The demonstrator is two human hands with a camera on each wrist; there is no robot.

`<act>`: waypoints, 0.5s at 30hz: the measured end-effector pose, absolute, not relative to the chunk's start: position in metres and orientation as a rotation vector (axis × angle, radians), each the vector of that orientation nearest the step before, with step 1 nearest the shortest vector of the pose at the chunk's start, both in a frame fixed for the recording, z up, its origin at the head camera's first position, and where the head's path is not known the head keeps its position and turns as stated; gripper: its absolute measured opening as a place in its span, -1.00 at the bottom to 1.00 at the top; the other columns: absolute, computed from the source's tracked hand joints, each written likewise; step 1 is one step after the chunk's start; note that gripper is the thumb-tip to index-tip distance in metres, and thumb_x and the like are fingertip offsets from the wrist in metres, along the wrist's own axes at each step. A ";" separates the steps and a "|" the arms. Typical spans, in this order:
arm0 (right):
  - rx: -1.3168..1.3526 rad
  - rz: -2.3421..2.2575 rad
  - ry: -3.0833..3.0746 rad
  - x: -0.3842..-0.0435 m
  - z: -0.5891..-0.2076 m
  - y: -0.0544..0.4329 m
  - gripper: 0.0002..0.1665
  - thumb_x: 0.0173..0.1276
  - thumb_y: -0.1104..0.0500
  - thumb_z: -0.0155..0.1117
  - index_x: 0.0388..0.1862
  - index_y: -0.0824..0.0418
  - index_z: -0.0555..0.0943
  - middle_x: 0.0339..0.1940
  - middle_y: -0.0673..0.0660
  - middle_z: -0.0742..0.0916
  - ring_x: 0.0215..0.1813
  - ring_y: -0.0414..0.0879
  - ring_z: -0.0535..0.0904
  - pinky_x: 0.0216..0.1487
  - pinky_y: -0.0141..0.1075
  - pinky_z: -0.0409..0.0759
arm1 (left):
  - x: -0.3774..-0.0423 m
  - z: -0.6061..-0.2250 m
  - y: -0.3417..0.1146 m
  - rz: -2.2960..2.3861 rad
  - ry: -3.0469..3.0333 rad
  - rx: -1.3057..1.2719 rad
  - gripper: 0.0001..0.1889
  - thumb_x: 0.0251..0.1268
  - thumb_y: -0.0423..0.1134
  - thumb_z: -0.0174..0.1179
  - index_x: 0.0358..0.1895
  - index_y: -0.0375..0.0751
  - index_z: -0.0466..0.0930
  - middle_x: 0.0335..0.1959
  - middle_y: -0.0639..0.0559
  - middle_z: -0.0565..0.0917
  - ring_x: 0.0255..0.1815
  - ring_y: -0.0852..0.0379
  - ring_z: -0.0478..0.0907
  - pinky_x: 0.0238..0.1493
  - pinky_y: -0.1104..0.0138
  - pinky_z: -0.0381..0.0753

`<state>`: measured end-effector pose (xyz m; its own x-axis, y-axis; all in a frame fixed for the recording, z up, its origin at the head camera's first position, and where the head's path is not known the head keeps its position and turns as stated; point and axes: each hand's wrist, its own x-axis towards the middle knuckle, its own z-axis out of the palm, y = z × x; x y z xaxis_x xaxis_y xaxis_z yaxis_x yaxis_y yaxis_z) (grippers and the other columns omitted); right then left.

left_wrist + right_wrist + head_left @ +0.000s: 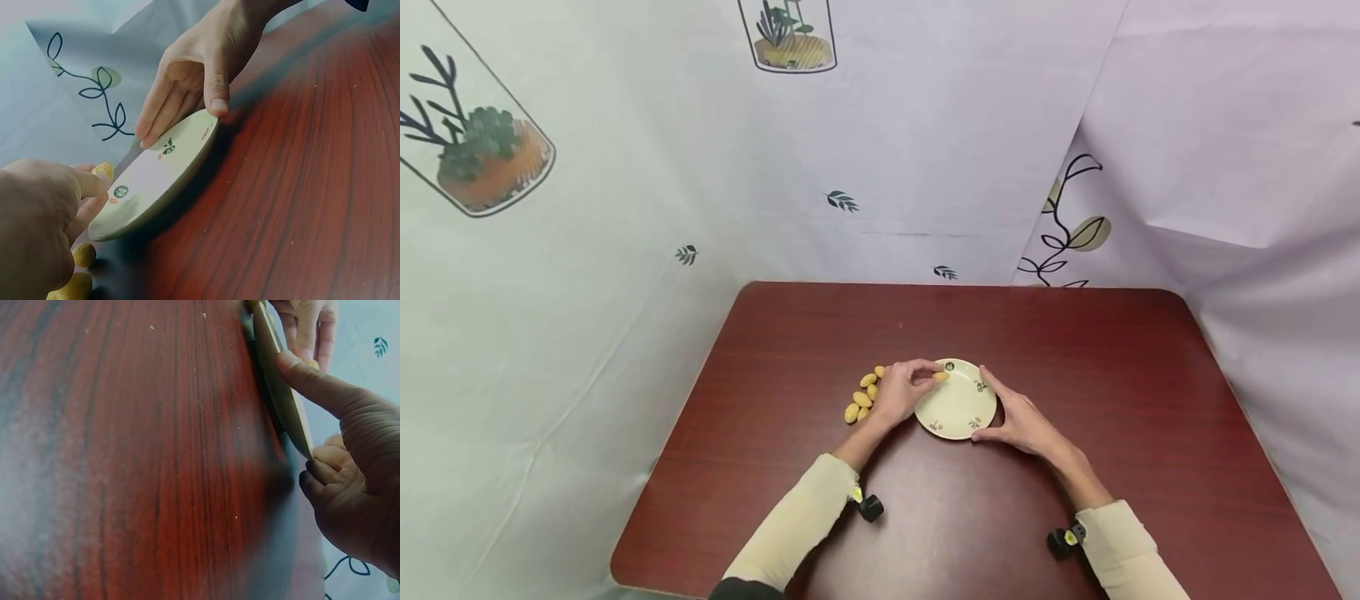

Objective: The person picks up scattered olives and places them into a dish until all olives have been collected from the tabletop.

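In the head view my left hand [904, 390] pinches a small yellow oval piece [941, 377] with a rough surface between thumb and fingertips. It holds the piece over the upper left rim of a round cream plate [955, 410] decorated with small printed motifs. My right hand [1024, 423] holds that plate from the right, thumb at the near rim and fingers at the far rim. In the right wrist view the thumb [312, 380] lies across the plate's edge [284, 394]. Several similar yellow pieces [862, 400] lie on the table left of the plate, partly behind my left hand.
The dark red wooden table [760, 417] has rounded corners. White cloth walls [925, 167] printed with plants and leaves stand behind it and at both sides. Each wrist carries a small black camera, one at the left cuff [870, 507] and one at the right [1062, 543].
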<state>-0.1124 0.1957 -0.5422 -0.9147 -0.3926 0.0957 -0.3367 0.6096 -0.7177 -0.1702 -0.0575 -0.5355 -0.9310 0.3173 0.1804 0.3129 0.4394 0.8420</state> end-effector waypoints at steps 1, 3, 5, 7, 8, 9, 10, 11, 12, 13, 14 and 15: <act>-0.626 -1.206 2.754 -0.112 -0.542 0.196 0.43 0.03 0.01 0.82 0.68 0.46 0.13 0.60 0.46 0.37 0.50 0.37 0.44 0.41 0.23 0.46 | -0.170 -0.536 -0.056 1.552 2.663 0.581 -0.79 0.34 -0.42 0.46 0.00 -0.23 0.84 -0.09 -0.04 0.85 -0.11 0.14 0.83 -0.13 0.48 0.73; -0.624 -1.207 2.758 -0.113 -0.543 0.196 0.44 0.02 0.00 0.82 0.68 0.45 0.14 0.61 0.45 0.38 0.50 0.36 0.45 0.41 0.23 0.47 | -0.170 -0.536 -0.052 1.542 2.667 0.580 -0.80 0.35 -0.40 0.47 0.00 -0.21 0.84 -0.09 -0.03 0.85 -0.11 0.15 0.83 -0.14 0.50 0.73; -0.623 -1.204 2.762 -0.113 -0.543 0.195 0.44 0.01 -0.01 0.83 0.68 0.44 0.15 0.60 0.44 0.38 0.49 0.36 0.46 0.40 0.23 0.48 | -0.169 -0.536 -0.049 1.533 2.670 0.587 -0.80 0.35 -0.39 0.47 0.00 -0.20 0.84 -0.08 -0.04 0.85 -0.11 0.14 0.83 -0.14 0.51 0.72; -0.622 -1.203 2.765 -0.114 -0.543 0.195 0.44 0.00 -0.01 0.83 0.68 0.43 0.16 0.60 0.44 0.40 0.48 0.36 0.47 0.39 0.24 0.49 | -0.169 -0.537 -0.046 1.520 2.677 0.593 -0.79 0.34 -0.37 0.48 0.00 -0.19 0.85 -0.08 -0.04 0.85 -0.11 0.15 0.83 -0.15 0.52 0.71; -0.622 -1.202 2.766 -0.114 -0.544 0.195 0.44 0.00 -0.02 0.83 0.68 0.42 0.16 0.59 0.44 0.40 0.47 0.36 0.48 0.38 0.24 0.49 | -0.169 -0.537 -0.045 1.512 2.682 0.596 -0.79 0.33 -0.36 0.49 0.00 -0.19 0.85 -0.08 -0.04 0.85 -0.12 0.15 0.83 -0.16 0.53 0.71; -0.622 -1.201 2.767 -0.115 -0.544 0.195 0.44 0.00 -0.02 0.83 0.68 0.42 0.17 0.59 0.44 0.41 0.47 0.36 0.48 0.38 0.24 0.50 | -0.169 -0.538 -0.043 1.508 2.684 0.598 -0.79 0.33 -0.36 0.49 0.00 -0.18 0.85 -0.08 -0.04 0.85 -0.12 0.16 0.83 -0.17 0.53 0.71; -0.620 -1.202 2.766 -0.115 -0.544 0.194 0.44 0.01 -0.02 0.83 0.68 0.42 0.17 0.58 0.44 0.41 0.46 0.37 0.48 0.37 0.25 0.50 | -0.168 -0.538 -0.042 1.505 2.688 0.600 -0.79 0.32 -0.35 0.50 0.00 -0.17 0.85 -0.09 -0.05 0.85 -0.13 0.16 0.83 -0.18 0.53 0.71; -0.616 -1.202 2.767 -0.115 -0.544 0.194 0.43 0.01 -0.03 0.83 0.68 0.42 0.17 0.58 0.45 0.42 0.46 0.37 0.48 0.37 0.25 0.50 | -0.168 -0.538 -0.041 1.502 2.691 0.602 -0.79 0.32 -0.34 0.51 0.00 -0.16 0.86 -0.09 -0.04 0.85 -0.14 0.17 0.83 -0.19 0.53 0.71; -0.611 -1.204 2.768 -0.115 -0.544 0.194 0.43 0.01 -0.03 0.83 0.68 0.42 0.17 0.57 0.45 0.43 0.46 0.37 0.48 0.37 0.25 0.50 | -0.168 -0.539 -0.039 1.496 2.695 0.606 -0.79 0.32 -0.32 0.51 0.00 -0.15 0.86 -0.10 -0.03 0.85 -0.15 0.18 0.83 -0.20 0.54 0.70; -0.605 -1.206 2.768 -0.115 -0.544 0.194 0.43 0.01 -0.02 0.83 0.68 0.41 0.18 0.57 0.45 0.43 0.46 0.37 0.48 0.37 0.26 0.49 | -0.168 -0.540 -0.038 1.494 2.693 0.609 -0.79 0.32 -0.32 0.51 0.00 -0.14 0.86 -0.11 -0.03 0.86 -0.16 0.19 0.83 -0.21 0.54 0.70; -0.597 -1.209 2.768 -0.115 -0.544 0.194 0.43 0.00 -0.02 0.83 0.68 0.41 0.18 0.56 0.45 0.44 0.46 0.37 0.48 0.37 0.26 0.49 | -0.167 -0.541 -0.037 1.495 2.686 0.610 -0.79 0.32 -0.31 0.51 0.00 -0.14 0.86 -0.11 -0.03 0.86 -0.17 0.20 0.83 -0.22 0.54 0.71; -0.589 -1.210 2.769 -0.115 -0.544 0.194 0.43 0.00 -0.02 0.83 0.68 0.40 0.18 0.56 0.45 0.44 0.46 0.38 0.48 0.38 0.26 0.49 | -0.167 -0.542 -0.035 1.500 2.675 0.610 -0.79 0.32 -0.32 0.51 0.00 -0.14 0.86 -0.12 -0.03 0.86 -0.17 0.20 0.83 -0.22 0.54 0.71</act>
<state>-0.1145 0.1937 -0.5440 -0.9249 -0.3685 0.0933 -0.3188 0.6183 -0.7184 -0.1670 -0.0353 -0.5417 -0.9239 0.3405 0.1746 0.3265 0.4639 0.8235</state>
